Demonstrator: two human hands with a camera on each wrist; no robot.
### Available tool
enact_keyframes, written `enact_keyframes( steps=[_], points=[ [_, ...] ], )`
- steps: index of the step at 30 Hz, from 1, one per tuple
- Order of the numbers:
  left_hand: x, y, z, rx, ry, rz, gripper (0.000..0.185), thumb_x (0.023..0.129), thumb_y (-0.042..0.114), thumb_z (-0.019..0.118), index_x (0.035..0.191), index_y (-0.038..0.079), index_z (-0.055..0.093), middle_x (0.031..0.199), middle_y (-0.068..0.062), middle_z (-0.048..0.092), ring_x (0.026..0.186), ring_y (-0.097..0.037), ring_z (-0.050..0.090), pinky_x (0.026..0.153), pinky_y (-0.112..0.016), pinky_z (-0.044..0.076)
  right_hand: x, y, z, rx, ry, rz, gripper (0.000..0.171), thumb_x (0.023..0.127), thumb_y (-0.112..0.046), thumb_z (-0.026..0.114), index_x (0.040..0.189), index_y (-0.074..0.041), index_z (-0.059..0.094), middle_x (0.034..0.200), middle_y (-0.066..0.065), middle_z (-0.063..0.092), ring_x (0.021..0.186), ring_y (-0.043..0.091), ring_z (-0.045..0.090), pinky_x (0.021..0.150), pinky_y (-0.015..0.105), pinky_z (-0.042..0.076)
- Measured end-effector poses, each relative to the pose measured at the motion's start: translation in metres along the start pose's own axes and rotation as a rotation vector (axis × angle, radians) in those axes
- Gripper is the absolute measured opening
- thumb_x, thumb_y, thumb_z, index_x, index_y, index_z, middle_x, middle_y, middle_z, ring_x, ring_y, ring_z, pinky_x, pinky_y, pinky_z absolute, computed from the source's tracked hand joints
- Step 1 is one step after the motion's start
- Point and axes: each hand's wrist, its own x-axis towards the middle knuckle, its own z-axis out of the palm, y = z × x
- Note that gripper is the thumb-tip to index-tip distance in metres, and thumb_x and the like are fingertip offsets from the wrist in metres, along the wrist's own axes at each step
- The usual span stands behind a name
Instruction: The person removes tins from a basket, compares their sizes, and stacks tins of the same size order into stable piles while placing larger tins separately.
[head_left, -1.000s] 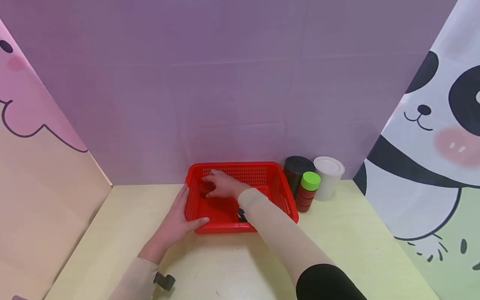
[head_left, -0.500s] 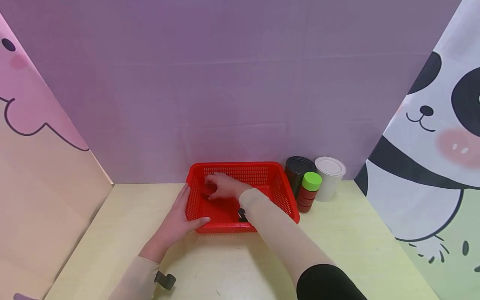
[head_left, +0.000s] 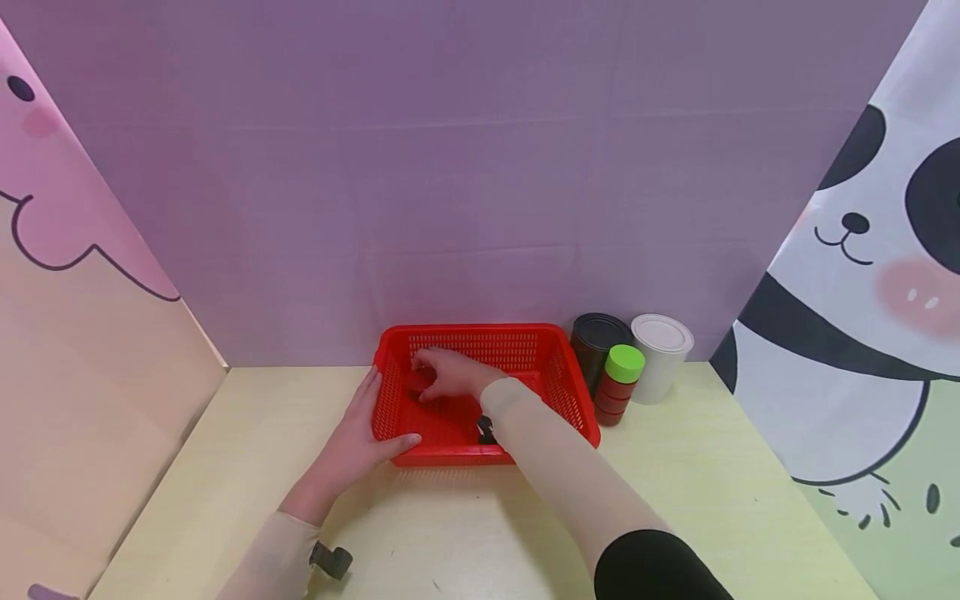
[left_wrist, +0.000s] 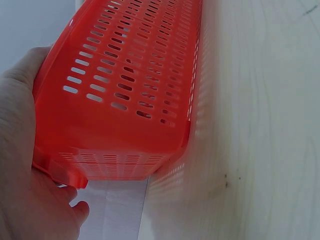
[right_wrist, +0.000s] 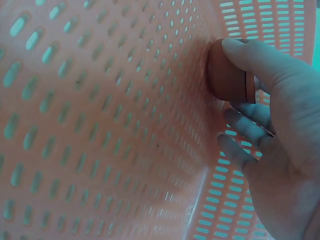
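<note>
A red plastic basket (head_left: 457, 455) with slotted walls stands on the table against the purple backdrop. My left hand (head_left: 352, 442) grips its near left corner, thumb over the front rim and fingers along the left side. In the left wrist view, the palm lies against the basket's rim (left_wrist: 59, 42). My right hand (head_left: 453, 373) reaches down inside, at the left end. There it holds a small reddish-brown cylinder (right_wrist: 227, 75) with a dark line near one end, thumb on its side; the fingers behind are partly hidden. From the head view the cylinder (head_left: 422, 380) barely stands out against the red.
Right of the basket stand a black canister (head_left: 600, 333), a white canister (head_left: 662, 350) and a dark red jar with a green lid (head_left: 624, 365). The pale table (head_left: 450, 533) extends in front. Printed panels (head_left: 817, 400) rise at both sides.
My right hand's spread fingers have drawn in around the small cylinder, and the hand has shifted slightly right. The left hand stays on the basket.
</note>
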Motion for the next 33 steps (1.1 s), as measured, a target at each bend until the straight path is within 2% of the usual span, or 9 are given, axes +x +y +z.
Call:
enact_keyframes(
  steps=[10, 22, 28, 33],
  points=[
    [-0.002, 0.006, -0.001, -0.012, 0.0, 0.009, 0.134, 0.082, 0.037, 0.099, 0.179, 0.018, 0.009, 0.184, -0.007, 0.015, 0.163, -0.038, 0.03, 0.105, -0.057, 0.06, -0.003, 0.001, -0.004, 0.07, 0.019, -0.026, 0.062, 0.09, -0.016, 0.094, 0.145, -0.024, 0.065, 0.137, -0.002, 0.069, 0.123, 0.02, 0.065, 0.106, 0.042, 0.061],
    [0.002, -0.002, 0.001, 0.015, 0.0, 0.027, 0.135, 0.082, 0.049, 0.097, 0.179, 0.016, 0.008, 0.185, -0.007, 0.012, 0.164, -0.039, 0.027, 0.109, -0.058, 0.057, -0.004, -0.003, -0.011, 0.21, 0.051, -0.084, 0.064, 0.092, -0.013, 0.091, 0.148, -0.023, 0.064, 0.143, 0.001, 0.067, 0.123, 0.02, 0.065, 0.105, 0.038, 0.062],
    [0.001, 0.0, 0.0, 0.013, -0.005, 0.01, 0.137, 0.081, 0.049, 0.098, 0.179, 0.016, 0.008, 0.184, -0.007, 0.012, 0.164, -0.039, 0.027, 0.108, -0.058, 0.058, -0.004, -0.003, -0.015, 0.247, 0.071, -0.107, 0.062, 0.094, -0.012, 0.089, 0.15, -0.02, 0.062, 0.144, 0.001, 0.065, 0.126, 0.022, 0.063, 0.104, 0.035, 0.061],
    [-0.001, 0.001, -0.001, 0.004, -0.005, 0.022, 0.135, 0.082, 0.047, 0.097, 0.179, 0.015, 0.009, 0.184, -0.008, 0.014, 0.163, -0.039, 0.028, 0.108, -0.058, 0.058, -0.006, -0.005, -0.019, 0.274, 0.085, -0.115, 0.06, 0.098, -0.015, 0.086, 0.152, -0.018, 0.061, 0.146, 0.003, 0.064, 0.127, 0.024, 0.062, 0.105, 0.035, 0.061]
  ],
)
